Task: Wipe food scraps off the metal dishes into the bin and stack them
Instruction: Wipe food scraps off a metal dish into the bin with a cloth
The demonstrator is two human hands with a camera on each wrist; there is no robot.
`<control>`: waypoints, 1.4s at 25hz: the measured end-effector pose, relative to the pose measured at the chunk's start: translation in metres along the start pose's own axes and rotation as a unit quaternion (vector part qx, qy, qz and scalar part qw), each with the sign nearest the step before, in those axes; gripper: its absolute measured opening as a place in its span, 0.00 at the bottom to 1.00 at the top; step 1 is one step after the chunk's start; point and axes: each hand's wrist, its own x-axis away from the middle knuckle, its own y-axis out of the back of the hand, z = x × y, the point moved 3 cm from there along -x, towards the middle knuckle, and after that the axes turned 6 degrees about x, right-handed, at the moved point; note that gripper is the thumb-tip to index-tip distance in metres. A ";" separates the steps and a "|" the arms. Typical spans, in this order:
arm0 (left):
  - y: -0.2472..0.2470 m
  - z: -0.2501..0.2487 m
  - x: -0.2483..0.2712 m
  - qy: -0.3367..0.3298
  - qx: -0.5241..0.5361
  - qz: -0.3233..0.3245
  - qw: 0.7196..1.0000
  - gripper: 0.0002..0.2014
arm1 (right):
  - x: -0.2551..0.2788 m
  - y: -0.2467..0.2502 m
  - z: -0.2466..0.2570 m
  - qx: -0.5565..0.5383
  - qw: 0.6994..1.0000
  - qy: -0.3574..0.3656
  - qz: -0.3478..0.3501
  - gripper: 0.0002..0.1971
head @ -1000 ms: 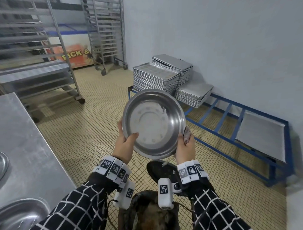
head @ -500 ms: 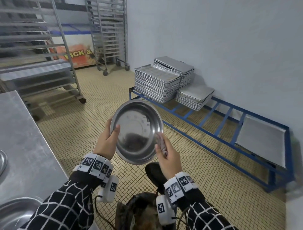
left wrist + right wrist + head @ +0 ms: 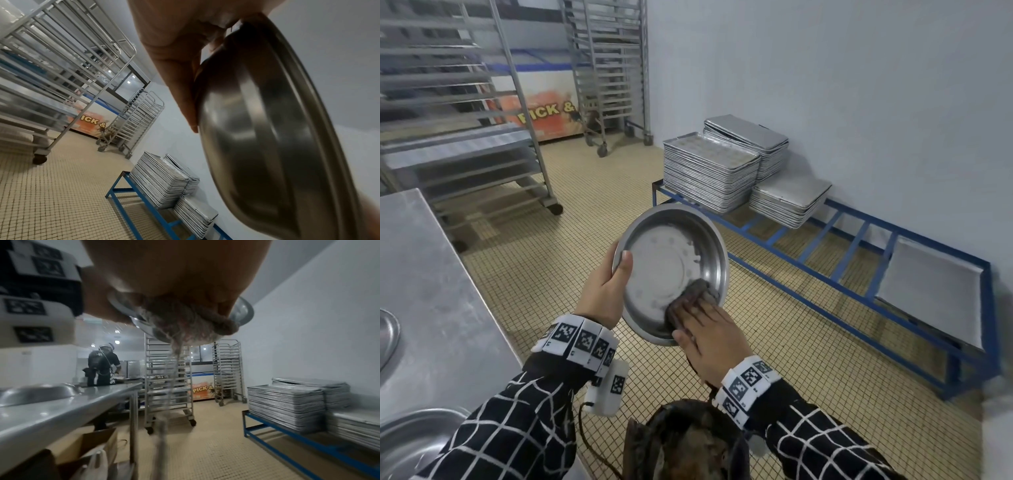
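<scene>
A round metal dish (image 3: 671, 267) is held tilted above the bin (image 3: 688, 445), its inside facing me. My left hand (image 3: 619, 270) grips its left rim, thumb inside and fingers behind; the left wrist view shows those fingers (image 3: 180, 97) against the underside of the dish (image 3: 267, 129). My right hand (image 3: 709, 329) lies flat with straight fingers, pressing a grey-brown cloth (image 3: 688, 298) onto the dish's lower right inner wall. In the right wrist view the bunched cloth (image 3: 180, 324) hangs under the palm against the dish (image 3: 242, 313). The bin holds a dark bag with brown scraps.
A steel counter (image 3: 431, 291) runs along the left with another dish (image 3: 410, 442) at its near end. A low blue frame (image 3: 825, 274) on the right carries stacks of baking trays (image 3: 709, 171). Wheeled tray racks (image 3: 465, 120) stand behind. A person (image 3: 102, 366) works far back.
My right hand left the dish's right rim and came inside with the cloth, now pressing it flat on the lower right wall. The dish came down and tilted more towards me.
</scene>
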 end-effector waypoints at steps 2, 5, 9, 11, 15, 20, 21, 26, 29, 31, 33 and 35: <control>-0.004 -0.002 0.003 -0.013 -0.013 0.002 1.000 0.14 | -0.003 -0.003 0.002 -0.040 0.999 0.002 0.020 0.41; -0.010 -0.004 0.002 -0.025 -0.029 -0.006 0.999 0.15 | -0.003 -0.001 0.027 -0.167 0.986 0.027 0.001 0.37; -0.013 -0.008 0.000 -0.011 0.004 0.002 1.000 0.10 | 0.002 0.003 0.029 -0.122 0.992 0.007 -0.039 0.32; -0.009 -0.002 0.000 -0.004 0.026 0.014 1.000 0.15 | 0.003 0.002 0.012 -0.035 0.999 -0.008 0.006 0.36; -0.008 0.016 0.005 0.024 0.019 0.039 0.999 0.20 | -0.001 -0.001 -0.034 0.127 0.985 -0.088 0.070 0.35; -0.013 0.019 0.009 0.086 0.067 0.043 0.993 0.17 | -0.006 0.013 -0.063 -0.044 0.983 -0.164 -0.073 0.32; -0.011 0.020 0.008 0.094 0.070 0.043 0.992 0.17 | -0.006 0.018 -0.065 -0.096 0.977 -0.171 -0.084 0.32; -0.004 0.028 0.013 0.162 0.069 0.109 0.978 0.18 | -0.013 0.037 -0.081 -0.262 0.939 -0.217 -0.052 0.19; -0.008 0.029 0.019 0.164 0.064 0.123 0.977 0.12 | -0.010 0.036 -0.086 -0.286 0.928 -0.234 -0.056 0.06; -0.007 0.029 0.016 0.127 0.052 0.087 0.987 0.14 | -0.005 0.035 -0.085 -0.316 0.906 -0.271 -0.077 0.04; -0.005 0.029 0.013 0.079 0.047 0.071 0.993 0.25 | -0.003 0.036 -0.081 -0.352 0.870 -0.324 -0.119 0.02; -0.010 0.028 0.017 0.050 0.044 0.083 0.994 0.37 | -0.003 0.037 -0.074 -0.387 0.830 -0.367 -0.162 0.02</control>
